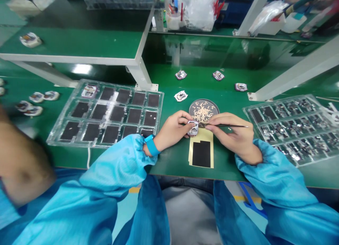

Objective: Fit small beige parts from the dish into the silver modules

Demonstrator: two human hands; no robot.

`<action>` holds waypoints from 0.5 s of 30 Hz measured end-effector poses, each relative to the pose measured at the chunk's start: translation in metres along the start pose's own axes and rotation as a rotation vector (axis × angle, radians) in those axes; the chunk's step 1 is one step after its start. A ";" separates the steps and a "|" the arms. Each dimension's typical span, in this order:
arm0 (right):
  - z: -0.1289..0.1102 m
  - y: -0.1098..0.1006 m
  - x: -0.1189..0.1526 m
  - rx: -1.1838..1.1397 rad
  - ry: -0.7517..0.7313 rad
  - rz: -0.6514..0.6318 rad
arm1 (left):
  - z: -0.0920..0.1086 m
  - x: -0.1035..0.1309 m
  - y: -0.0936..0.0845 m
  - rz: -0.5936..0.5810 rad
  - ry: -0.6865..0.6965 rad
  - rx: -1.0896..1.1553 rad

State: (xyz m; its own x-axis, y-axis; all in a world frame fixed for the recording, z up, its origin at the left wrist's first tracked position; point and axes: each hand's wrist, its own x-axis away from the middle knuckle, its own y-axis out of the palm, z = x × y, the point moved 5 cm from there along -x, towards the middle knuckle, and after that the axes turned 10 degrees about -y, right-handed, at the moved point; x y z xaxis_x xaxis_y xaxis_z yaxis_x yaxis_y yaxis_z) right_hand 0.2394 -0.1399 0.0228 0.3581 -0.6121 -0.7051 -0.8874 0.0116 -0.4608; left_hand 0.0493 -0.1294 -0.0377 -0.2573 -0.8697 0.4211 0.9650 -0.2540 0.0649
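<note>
Between the fingers of my left hand (173, 129) is a small white and purple device housing (193, 128), held near the middle of the green table. My right hand (233, 133) grips dark, thin tweezers (227, 125), whose tip end reaches the housing's right side. Whether the tips hold anything is too small to tell. Just behind both hands sits a round dark dish (193, 104) with many small beige pieces (203, 111). Below the housing, a yellow sheet (212, 160) with a black rectangular piece (201, 153) lies on the table.
A clear compartment tray (56, 133) with black pads stands left; another tray (250, 114) holding metallic parts is on the right. Several housings (181, 95) lie behind the dish. A raised shelf (100, 59) and white posts (296, 77) frame the bench. Another person's arm (23, 163) is at far left.
</note>
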 end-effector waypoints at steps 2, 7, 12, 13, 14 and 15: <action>0.000 -0.002 0.000 -0.016 0.023 0.022 | 0.001 0.001 0.000 0.005 0.002 0.003; 0.006 -0.001 0.002 -0.067 0.085 -0.028 | 0.003 0.002 -0.001 0.009 0.024 0.025; 0.010 0.001 0.004 -0.094 0.102 -0.025 | 0.005 0.004 -0.002 0.033 0.079 -0.033; 0.010 0.001 0.004 -0.101 0.106 -0.024 | 0.005 0.005 -0.002 0.034 0.088 -0.040; 0.010 0.002 0.004 -0.108 0.111 -0.025 | 0.005 0.005 -0.002 0.034 0.098 -0.045; 0.010 0.003 0.005 -0.117 0.120 -0.028 | 0.005 0.005 -0.001 0.035 0.105 -0.047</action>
State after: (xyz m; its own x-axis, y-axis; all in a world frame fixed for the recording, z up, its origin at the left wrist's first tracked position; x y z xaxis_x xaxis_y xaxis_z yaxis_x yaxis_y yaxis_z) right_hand 0.2416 -0.1347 0.0125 0.3527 -0.7006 -0.6203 -0.9076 -0.0946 -0.4091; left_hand 0.0467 -0.1315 -0.0308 -0.2300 -0.9173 0.3252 0.9707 -0.2402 0.0089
